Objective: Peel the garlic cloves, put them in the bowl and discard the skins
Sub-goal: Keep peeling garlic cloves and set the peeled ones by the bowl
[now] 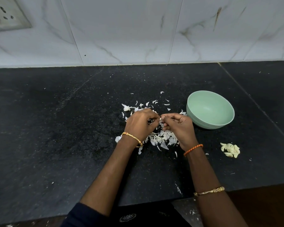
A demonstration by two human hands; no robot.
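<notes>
My left hand [140,124] and my right hand [179,126] meet above the black counter, both pinching one small garlic clove [161,119] between their fingertips. Under and behind them lies a scatter of white garlic skins [162,139]. An unpeeled piece of garlic [126,108] sits just beyond my left hand. A pale green bowl [210,110] stands to the right of my right hand, and its inside looks empty. A small pile of peeled cloves [230,150] lies on the counter in front of the bowl, to the right of my right wrist.
The black stone counter [56,128] stretches wide to the left. A marble-tiled wall [138,30] rises at the back, with a wall socket [5,15] at the upper left. The counter's front edge runs below my forearms, with a few skin scraps near it.
</notes>
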